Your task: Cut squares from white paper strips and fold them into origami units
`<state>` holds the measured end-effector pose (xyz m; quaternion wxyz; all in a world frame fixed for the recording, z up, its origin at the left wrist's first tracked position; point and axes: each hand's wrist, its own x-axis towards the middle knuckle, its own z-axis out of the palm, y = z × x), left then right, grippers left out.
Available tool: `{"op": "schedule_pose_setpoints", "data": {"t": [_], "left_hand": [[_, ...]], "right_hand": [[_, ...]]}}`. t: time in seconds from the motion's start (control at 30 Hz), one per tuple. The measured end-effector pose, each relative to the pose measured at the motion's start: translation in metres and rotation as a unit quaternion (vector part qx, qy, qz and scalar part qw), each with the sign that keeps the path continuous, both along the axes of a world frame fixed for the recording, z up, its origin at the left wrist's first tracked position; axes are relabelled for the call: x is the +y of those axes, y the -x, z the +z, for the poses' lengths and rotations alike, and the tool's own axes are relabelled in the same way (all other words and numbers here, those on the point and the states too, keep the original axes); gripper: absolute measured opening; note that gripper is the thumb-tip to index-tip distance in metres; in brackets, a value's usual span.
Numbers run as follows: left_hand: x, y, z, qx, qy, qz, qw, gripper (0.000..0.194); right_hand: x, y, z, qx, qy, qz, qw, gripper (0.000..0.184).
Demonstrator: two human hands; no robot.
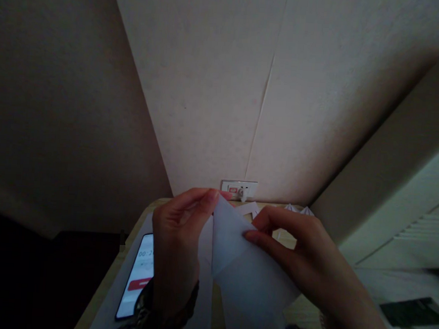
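Note:
A sheet of white paper (252,273) with a folded pointed top is held up between my hands, above the table. My left hand (182,222) pinches its top corner between thumb and fingers. On the right edge, the thumb and index finger of my right hand (297,238) grip the paper. A crease runs slantwise across the sheet below the point. Part of the right edge is hidden behind my right fingers. Beside my left wrist lies a phone (131,298) with a lit timer screen, partly covered by that wrist.
More white paper (203,312) lies on the wooden table (104,281). Small folded paper pieces (306,211) stand at the back right edge. A wall socket (250,187) with a white plug sits behind the table. A pale cabinet (407,196) rises at the right.

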<state>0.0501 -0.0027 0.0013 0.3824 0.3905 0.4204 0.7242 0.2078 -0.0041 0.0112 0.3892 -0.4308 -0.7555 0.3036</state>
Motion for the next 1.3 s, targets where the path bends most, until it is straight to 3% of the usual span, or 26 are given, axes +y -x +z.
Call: {"op": "schedule_pose_setpoints", "data": {"t": [0.23,0.37,0.7,0.87,1.13,1.3], "left_hand": [[-0.002,0.000,-0.002,-0.015,-0.007,-0.034,0.999,0.015],[-0.001,0.003,0.000,-0.017,-0.002,-0.069,0.997,0.006],[-0.005,0.010,0.003,-0.035,0.013,-0.067,0.997,0.013],[-0.005,0.009,0.005,0.013,0.020,-0.092,0.995,0.012],[0.003,0.017,0.002,0.045,-0.003,-0.038,0.998,0.020],[0.005,0.015,0.000,0.048,0.009,-0.087,0.995,0.012]], "right_hand": [[0.002,-0.005,0.003,-0.011,0.012,-0.019,1.000,0.026],[0.001,-0.007,0.003,-0.006,0.021,-0.035,0.999,0.025],[-0.001,-0.001,0.002,0.024,0.048,-0.011,0.999,0.024],[0.001,0.002,0.006,0.027,0.028,-0.033,0.999,0.025],[0.002,0.001,0.005,0.077,0.065,0.000,0.995,0.004],[0.001,0.001,0.004,0.109,0.092,-0.013,0.990,0.018]]}}
